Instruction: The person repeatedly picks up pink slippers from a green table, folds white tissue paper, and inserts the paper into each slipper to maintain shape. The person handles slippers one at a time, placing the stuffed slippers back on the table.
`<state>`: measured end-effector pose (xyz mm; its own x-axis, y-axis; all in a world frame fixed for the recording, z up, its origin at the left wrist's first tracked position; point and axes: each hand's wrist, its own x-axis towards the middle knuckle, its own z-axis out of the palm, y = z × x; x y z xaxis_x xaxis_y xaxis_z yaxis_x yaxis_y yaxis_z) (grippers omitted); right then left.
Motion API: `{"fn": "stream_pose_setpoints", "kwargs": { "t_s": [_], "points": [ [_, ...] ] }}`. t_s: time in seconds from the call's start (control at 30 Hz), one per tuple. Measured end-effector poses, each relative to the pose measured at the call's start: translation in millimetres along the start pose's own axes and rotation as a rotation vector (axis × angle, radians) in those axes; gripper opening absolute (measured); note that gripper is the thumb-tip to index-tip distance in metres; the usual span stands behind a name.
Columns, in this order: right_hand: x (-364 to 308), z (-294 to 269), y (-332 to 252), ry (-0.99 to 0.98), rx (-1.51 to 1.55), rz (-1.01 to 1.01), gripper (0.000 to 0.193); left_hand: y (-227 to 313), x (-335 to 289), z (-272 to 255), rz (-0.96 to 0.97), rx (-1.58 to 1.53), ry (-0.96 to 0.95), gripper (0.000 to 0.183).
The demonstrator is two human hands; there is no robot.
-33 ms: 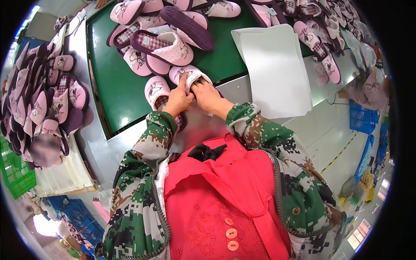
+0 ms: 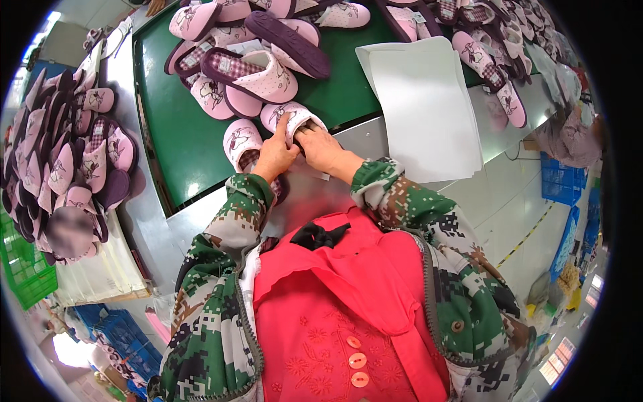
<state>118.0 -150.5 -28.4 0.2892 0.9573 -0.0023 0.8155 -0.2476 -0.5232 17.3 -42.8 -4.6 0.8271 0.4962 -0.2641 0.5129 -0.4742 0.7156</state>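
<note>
At the green tabletop's near edge, a pink slipper point(image 2: 276, 115) with a printed figure on its upper is between my two hands. My left hand point(image 2: 274, 158) grips its left side, the index finger lying along the upper. The fingers of my right hand point(image 2: 323, 149) reach into the slipper's opening, their tips hidden inside. Just left of it rests a second pink slipper point(image 2: 240, 137) with a checked lining, partly covered by my left wrist. Beyond my hands lies a pile of similar slippers point(image 2: 278, 80), one showing its dark purple sole.
White paper sheets point(image 2: 425, 107) overhang the green table point(image 2: 164, 141) to the right. More slippers point(image 2: 492, 63) lie past them. A tall slipper heap point(image 2: 63, 154) stands at left, above a green crate point(image 2: 25, 264). A blue crate point(image 2: 561, 181) sits at far right.
</note>
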Motion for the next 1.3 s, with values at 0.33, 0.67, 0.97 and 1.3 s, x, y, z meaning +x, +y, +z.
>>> {"fn": "stream_pose_setpoints", "kwargs": {
  "t_s": [0.33, 0.67, 0.97, 1.3],
  "points": [
    [-92, -151, 137, 0.177, -0.341, 0.722, 0.059, 6, -19, 3, -0.125, -0.187, -0.017, 0.077],
    [-120, -151, 204, 0.087, -0.141, 0.83, 0.017, -1, -49, -4, -0.206, -0.421, 0.122, 0.048],
    [-141, -159, 219, 0.476, -0.269, 0.65, 0.049, 22, -69, -2, -0.089, -0.471, 0.144, 0.031],
    [-132, -148, 220, 0.085, -0.163, 0.636, 0.022, 58, -65, 19, -0.013, -0.478, 0.003, 0.028]
  ]
}}
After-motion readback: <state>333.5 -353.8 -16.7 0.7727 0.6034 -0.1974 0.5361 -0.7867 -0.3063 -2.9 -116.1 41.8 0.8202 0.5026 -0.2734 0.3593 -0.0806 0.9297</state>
